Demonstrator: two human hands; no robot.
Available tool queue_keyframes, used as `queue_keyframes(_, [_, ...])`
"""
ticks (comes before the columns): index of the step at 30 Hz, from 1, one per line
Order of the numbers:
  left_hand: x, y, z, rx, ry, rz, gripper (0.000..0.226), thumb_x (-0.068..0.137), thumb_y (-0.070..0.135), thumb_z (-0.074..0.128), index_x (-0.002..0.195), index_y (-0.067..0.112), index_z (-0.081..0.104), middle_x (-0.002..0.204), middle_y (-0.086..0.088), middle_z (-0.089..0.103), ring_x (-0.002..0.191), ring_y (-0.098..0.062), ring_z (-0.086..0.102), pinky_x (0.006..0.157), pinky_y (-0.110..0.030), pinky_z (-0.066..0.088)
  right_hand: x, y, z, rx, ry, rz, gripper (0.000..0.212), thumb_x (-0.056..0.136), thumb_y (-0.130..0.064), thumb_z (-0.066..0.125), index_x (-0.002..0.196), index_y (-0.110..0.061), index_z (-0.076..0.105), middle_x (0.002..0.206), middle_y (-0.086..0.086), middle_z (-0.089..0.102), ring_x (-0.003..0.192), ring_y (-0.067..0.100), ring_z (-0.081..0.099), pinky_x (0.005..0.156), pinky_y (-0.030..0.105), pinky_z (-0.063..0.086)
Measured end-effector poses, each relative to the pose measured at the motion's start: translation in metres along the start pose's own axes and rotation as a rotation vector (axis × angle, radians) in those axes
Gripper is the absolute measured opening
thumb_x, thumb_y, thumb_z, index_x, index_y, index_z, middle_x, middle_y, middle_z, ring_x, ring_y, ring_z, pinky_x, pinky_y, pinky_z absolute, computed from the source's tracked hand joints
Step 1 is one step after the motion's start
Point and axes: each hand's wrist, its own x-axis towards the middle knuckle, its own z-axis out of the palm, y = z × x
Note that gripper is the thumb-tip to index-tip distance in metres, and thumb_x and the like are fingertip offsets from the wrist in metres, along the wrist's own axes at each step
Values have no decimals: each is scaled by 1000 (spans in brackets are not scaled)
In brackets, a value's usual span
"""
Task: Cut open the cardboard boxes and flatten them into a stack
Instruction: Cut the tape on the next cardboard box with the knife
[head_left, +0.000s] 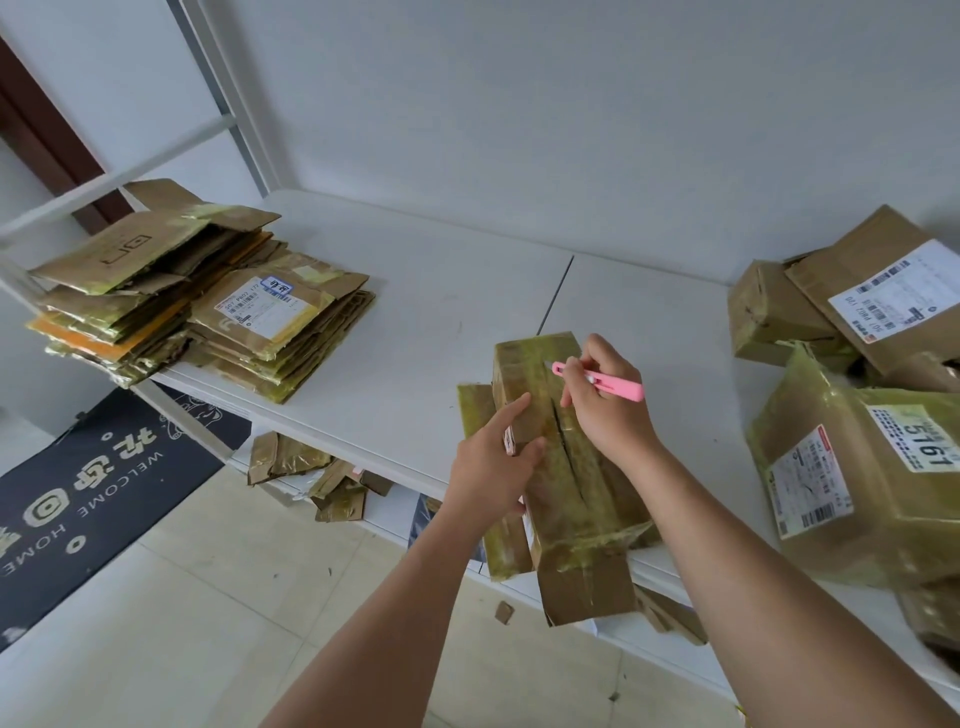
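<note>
Centre of frame, desk (467, 312) edge: taped box (566, 467) steadied by left hand (493, 462), fingers curled on side. Pink cutter (602, 382) pinched in right hand (605, 400), blade at far end of slit; box long axis runs away from body.

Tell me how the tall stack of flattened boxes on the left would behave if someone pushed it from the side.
The stack of flattened boxes would probably shear rather than slide as one: its layers look uneven and splayed. The glossy tape on many pieces suggests they slip over each other easily. Its left part overhangs the table edge, so a leftward push could likely tip pieces onto the floor.
</note>
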Motion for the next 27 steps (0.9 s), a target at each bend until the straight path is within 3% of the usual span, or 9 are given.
queue_keyframes(4, [0, 1, -1, -27, -13, -5, 52, 95, 27, 64, 139, 48, 46, 106, 0, 59, 79, -19, 69, 51, -37, 60, -13, -2, 1, -148, -62, -13, 33, 95, -5, 52, 68, -13, 34, 58, 12, 47, 51, 26, 48, 47, 33, 32])
queue_keyframes(8, [-1, 2, -1, -36, -13, -11, 52, 96, 25, 63, 140, 46, 45, 105, -5, 62, 80, -22, 70, 51, -38, 60, -33, -12, -7, -130, -102, 71, 30, 96, -8, 50, 70, -13, 35, 62, 17, 50, 56, 34, 54, 48, 36, 34])
queue_keyframes(12, [-1, 4, -1, -24, -8, -10, 53, 96, 25, 63, 141, 45, 45, 105, -6, 65, 78, -24, 72, 50, -37, 60, -66, -23, -26, -103, -169, 162, 33, 96, -6, 51, 68, -13, 36, 50, -8, 46, 41, 4, 41, 44, 27, 32])
queue_keyframes(14, [-1, 7, -2, -11, -18, -12, 53, 97, 24, 62, 143, 43, 43, 110, -3, 62, 77, -24, 71, 50, -36, 59, -87, -28, -36, -83, -183, 161, 35, 97, -5, 51, 67, -14, 36, 48, -11, 46, 42, 4, 38, 44, 38, 35])
queue_keyframes(17, [-3, 11, -2, 26, -24, -19, 54, 98, 22, 60, 144, 42, 41, 109, 0, 61, 78, -25, 71, 46, -31, 56, -117, -31, -47, -1, -141, 114, 30, 96, -10, 52, 69, -8, 39, 52, 5, 47, 44, 22, 47, 48, 50, 45])
queue_keyframes(21, [-5, 12, 1, 68, -13, -8, 54, 99, 20, 58, 146, 40, 39, 105, 0, 62, 71, -19, 69, 45, -31, 55, -152, -33, -56, 72, -64, 60, 36, 96, -28, 50, 72, -3, 43, 54, 10, 49, 44, 14, 50, 42, 35, 43])
queue_keyframes(25, [-7, 15, 5, 103, 15, 4, 55, 100, 19, 56, 148, 38, 37, 91, 8, 59, 62, -17, 66, 47, -36, 58, -168, -32, -65, 76, -2, 76, 30, 101, -6, 51, 71, -5, 42, 53, 10, 49, 44, 11, 49, 44, 35, 42])
queue_keyframes(27, [-8, 20, 8, 114, 46, 9, 56, 101, 20, 53, 151, 36, 32, 104, 6, 60, 63, -14, 64, 47, -34, 58, -175, -30, -76, 122, 48, 133, 33, 98, 1, 52, 69, -11, 43, 50, 10, 48, 42, 16, 48, 41, 33, 42])
